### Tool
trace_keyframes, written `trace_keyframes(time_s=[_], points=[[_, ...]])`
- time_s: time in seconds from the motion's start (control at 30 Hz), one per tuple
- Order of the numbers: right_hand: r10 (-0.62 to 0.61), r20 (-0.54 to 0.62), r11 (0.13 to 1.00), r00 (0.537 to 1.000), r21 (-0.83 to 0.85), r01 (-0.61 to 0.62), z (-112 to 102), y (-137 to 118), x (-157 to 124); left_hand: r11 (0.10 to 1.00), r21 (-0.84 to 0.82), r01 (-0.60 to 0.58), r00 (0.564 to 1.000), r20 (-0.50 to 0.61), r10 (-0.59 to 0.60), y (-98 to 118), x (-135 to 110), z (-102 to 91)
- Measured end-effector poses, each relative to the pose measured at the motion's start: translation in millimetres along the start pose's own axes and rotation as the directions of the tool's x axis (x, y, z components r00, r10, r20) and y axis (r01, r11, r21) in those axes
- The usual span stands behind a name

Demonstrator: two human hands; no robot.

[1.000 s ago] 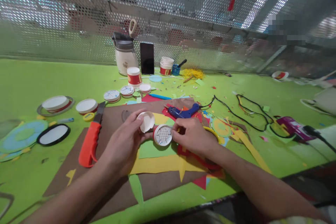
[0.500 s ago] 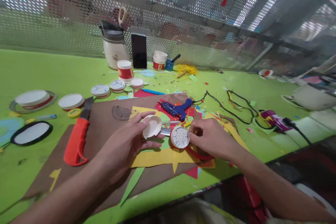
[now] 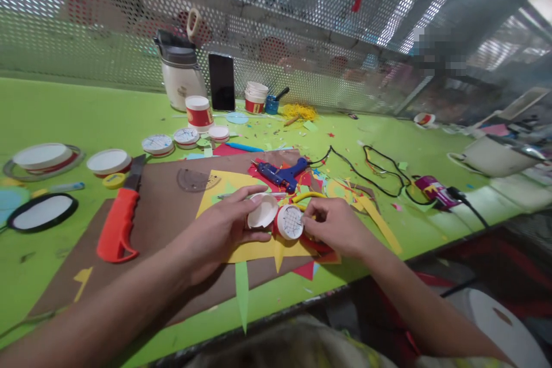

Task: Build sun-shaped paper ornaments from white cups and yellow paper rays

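Note:
My left hand (image 3: 219, 227) holds a small white paper cup piece (image 3: 262, 211), its open side facing up and right. My right hand (image 3: 334, 224) grips a round white disc with a drawn grid and a red rim (image 3: 290, 222), held right beside the white piece so the two nearly touch. Both are just above yellow paper (image 3: 241, 250) that lies on a brown cardboard sheet (image 3: 164, 207). A blue glue gun (image 3: 282, 174) lies just beyond the hands on red paper scraps.
An orange-handled knife (image 3: 118, 221) lies on the cardboard at left. White lids (image 3: 108, 161), a black-rimmed oval (image 3: 42, 212), cups (image 3: 199, 112), a jug (image 3: 180, 73) and a phone (image 3: 221, 81) stand farther back. Black cables (image 3: 379, 169) run right across the green table (image 3: 77, 121). The table edge is close below.
The two hands have drawn together, bringing the gridded disc up against the white cup piece. The camera has turned right and tipped down a little.

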State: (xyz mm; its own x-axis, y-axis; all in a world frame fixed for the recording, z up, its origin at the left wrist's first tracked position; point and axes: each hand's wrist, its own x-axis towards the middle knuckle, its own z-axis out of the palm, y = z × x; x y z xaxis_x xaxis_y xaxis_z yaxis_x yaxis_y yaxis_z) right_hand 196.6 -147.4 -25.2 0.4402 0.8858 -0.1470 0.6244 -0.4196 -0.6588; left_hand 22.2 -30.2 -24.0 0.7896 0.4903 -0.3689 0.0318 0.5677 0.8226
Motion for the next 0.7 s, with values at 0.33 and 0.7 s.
trace_keyframes(time_s=[0.33, 0.7], points=[[-0.068, -0.045, 0.997, 0.997, 0.035, 0.070, 12, 2, 4, 0.977, -0.197, -0.085, 0.996, 0.003, 0.087, 3, -5, 0.9], [-0.118, -0.083, 0.991, 0.990, 0.054, 0.122, 11, -15, 9, 0.964, -0.204, -0.171, 0.985, -0.058, 0.163, 19, -15, 2.5]])
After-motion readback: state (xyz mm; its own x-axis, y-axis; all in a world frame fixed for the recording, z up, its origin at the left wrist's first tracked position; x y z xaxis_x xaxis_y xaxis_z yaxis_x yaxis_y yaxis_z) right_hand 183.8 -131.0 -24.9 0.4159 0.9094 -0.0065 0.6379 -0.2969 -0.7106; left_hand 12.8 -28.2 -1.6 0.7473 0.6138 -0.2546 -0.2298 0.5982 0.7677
